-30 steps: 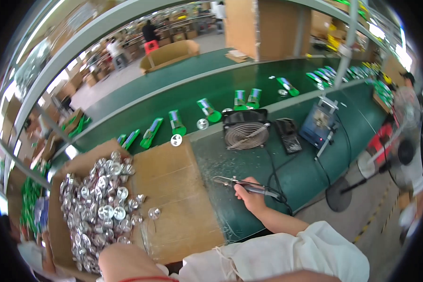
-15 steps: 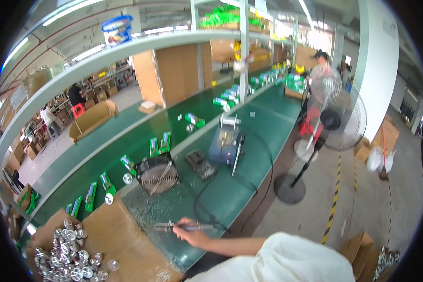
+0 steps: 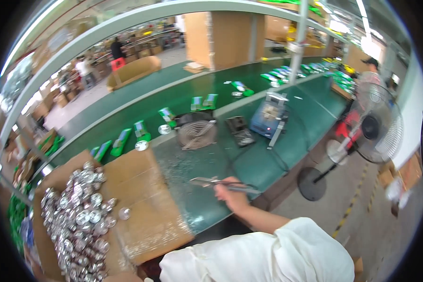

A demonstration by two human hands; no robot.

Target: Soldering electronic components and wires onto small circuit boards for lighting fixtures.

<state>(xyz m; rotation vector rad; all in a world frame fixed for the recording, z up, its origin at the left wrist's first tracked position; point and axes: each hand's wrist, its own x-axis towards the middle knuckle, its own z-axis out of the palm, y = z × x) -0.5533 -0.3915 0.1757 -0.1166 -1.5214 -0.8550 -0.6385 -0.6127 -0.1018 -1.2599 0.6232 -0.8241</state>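
My right hand [image 3: 231, 193] is closed round a long, slim metallic tool [image 3: 203, 181], held just above the green table. The tool's silver end points left and its other end sticks out past my hand to the right; blur hides its exact kind. At the lower edge, a strip of my left forearm [image 3: 123, 278] shows beside the cardboard, but the left hand itself is out of the picture. Nearest to that arm lies a heap of shiny silver round parts [image 3: 82, 214] in a cardboard box [image 3: 46, 185]. One loose round part [image 3: 124, 214] rests on the cardboard flap [image 3: 148, 207].
A round-grilled fan [image 3: 197, 134], a dark metal block [image 3: 240, 131] and a blue machine [image 3: 268, 117] with cables stand on the table. Green-packed items [image 3: 141, 129] line the belt [image 3: 98, 124] behind. A pedestal fan [image 3: 371, 124] and a person [image 3: 369, 73] are at the right.
The view has turned left and down, so the scene sits farther right and more of the silver heap shows. A strip of left forearm has appeared. The right hand keeps the tool.
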